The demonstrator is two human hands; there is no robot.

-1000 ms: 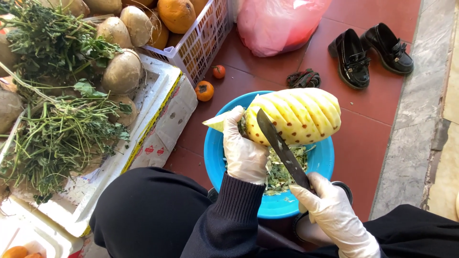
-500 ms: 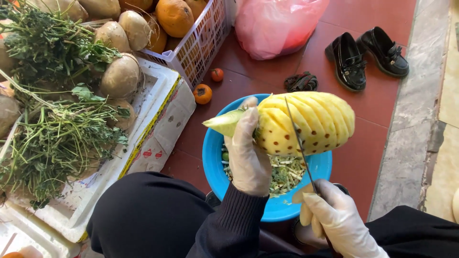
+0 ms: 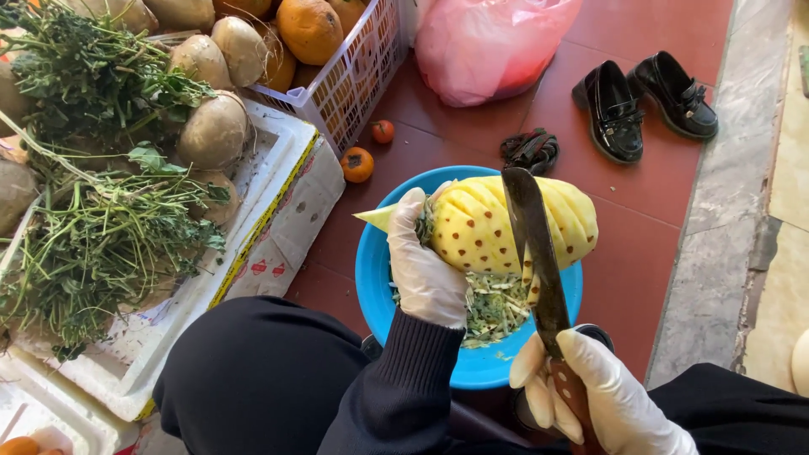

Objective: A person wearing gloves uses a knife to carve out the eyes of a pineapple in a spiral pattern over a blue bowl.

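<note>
Head view: knife (image 3: 533, 253) now crosses the pineapple (image 3: 506, 223); left hand (image 3: 425, 270) grips fruit, right hand (image 3: 590, 396) grips knife.

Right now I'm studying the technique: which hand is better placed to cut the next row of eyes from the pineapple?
The right hand. It grips the knife, whose blade lies across the peeled pineapple. The left hand is wrapped round the pineapple's crown end, holding it above the blue basin.

One pineapple (image 3: 514, 223), one knife (image 3: 535, 253), one blue basin (image 3: 375, 278), two black shoes (image 3: 645, 101), two gloved hands (image 3: 425, 270).
</note>
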